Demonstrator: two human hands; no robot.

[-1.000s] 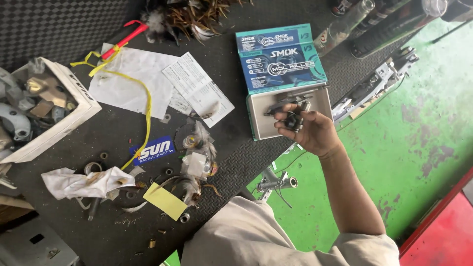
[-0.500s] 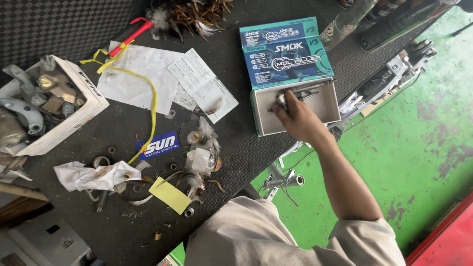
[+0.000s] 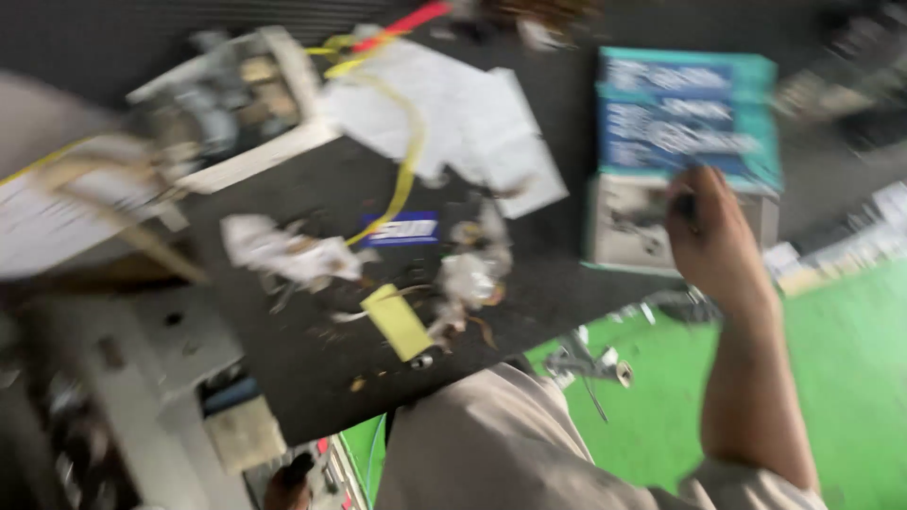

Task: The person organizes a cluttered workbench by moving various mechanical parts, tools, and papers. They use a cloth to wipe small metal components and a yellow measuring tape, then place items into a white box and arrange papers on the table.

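Over the small open box (image 3: pixel 628 231), the right hand (image 3: pixel 713 241) now reaches down, its fingers (image 3: pixel 685 203) curled at the box's far side. A second ago this hand was lifted up above the box with small dark metal parts pinched in it. Now it has come down to the box, so the parts look to be going back in or getting swapped. The picture is very blurry, so I cannot tell if the fingers are closed on a part or just touching. Just past the fingers lies the blue and teal lid (image 3: pixel 685 118). Off to the side of the fingers, on the black mat (image 3: pixel 312 378), are a yellow slip (image 3: pixel 397 321), white papers (image 3: pixel 453 123) and crumpled bits. The white tray of parts (image 3: pixel 227 94) sits far from the fingers. The view has swung too. The left hand does not show.
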